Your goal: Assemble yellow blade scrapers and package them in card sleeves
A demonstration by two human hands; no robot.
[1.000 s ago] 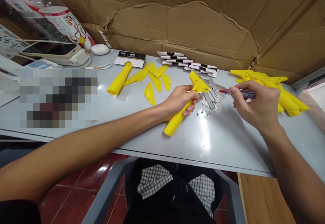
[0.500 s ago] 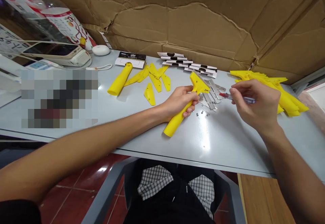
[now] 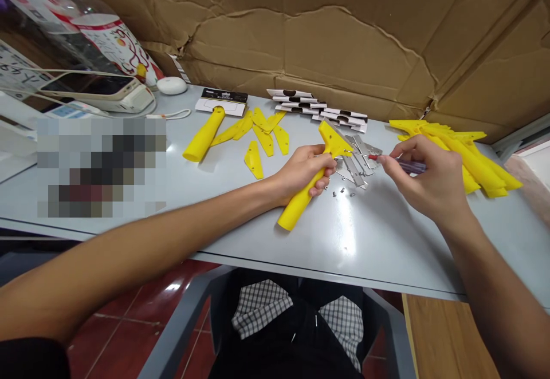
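Observation:
My left hand grips the handle of a yellow plastic scraper, whose wide head tilts up over the table. My right hand pinches a small screwdriver with a purple see-through grip and a red collar. Its thin steel shaft reaches left to the scraper head. Steel razor blades lie in a loose heap just beyond the head, and several tiny screws sit below them. Other yellow handles and wedge-shaped parts lie to the left, and a pile of yellow scrapers lies to the right.
A grey table bears everything. Stacked white cards with black marks stand at the back, against a creased cardboard sheet. A white handheld device and a round white object sit back left. A blurred patch covers the left.
My right hand has moved left, bringing the screwdriver's tip onto the scraper head. The left hand and the scraper have barely moved.

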